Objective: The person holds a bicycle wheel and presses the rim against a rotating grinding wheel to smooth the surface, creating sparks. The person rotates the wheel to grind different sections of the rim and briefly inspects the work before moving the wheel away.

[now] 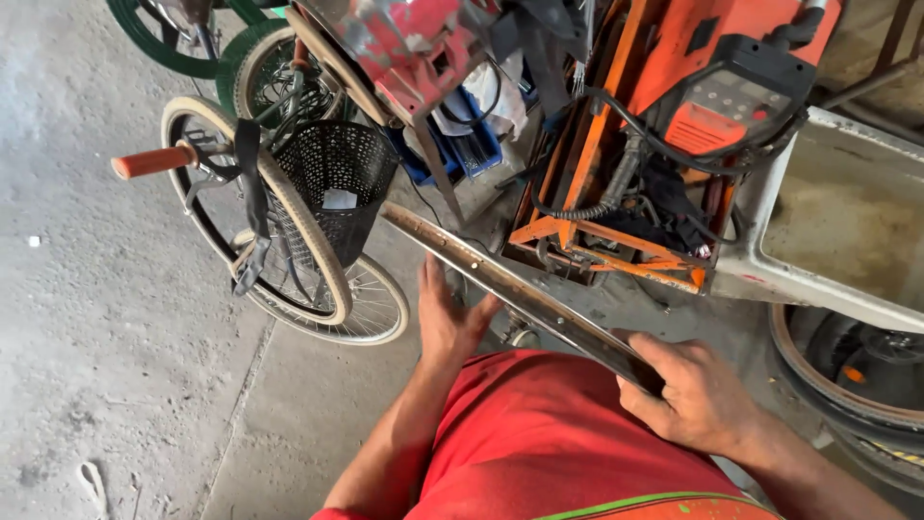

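From my remote seat I see both hands on 1 long metal rim strip (510, 284), a curved, dull grey channel with small holes along it, running from upper left near the basket down to lower right across the lap. My right hand (698, 395) is closed around its lower end, fingers wrapped over the top edge and thumb along the near side, so the grasp is firm there. My left hand (448, 318) lies flat and open against the underside of the strip about midway, fingers spread upward and touching the metal; from this angle I cannot tell whether the thumb hooks around it, so it looks more like a support than a clamp.

The strip sits just above the red shorts (549, 433) and points toward a black mesh basket (337, 188) hung on a small bicycle. That bicycle's cream-tyred wheel (289, 221) stands just left of the strip's far end, and an orange handlebar grip (154, 161) juts out well to the left. Behind the strip is an orange welding machine (722, 96) with black cables, resting in an orange metal frame (616, 241). To the right stands a white trough (847, 212), with dark tyres (857, 376) beneath it. The concrete floor (96, 318) is grey and stained
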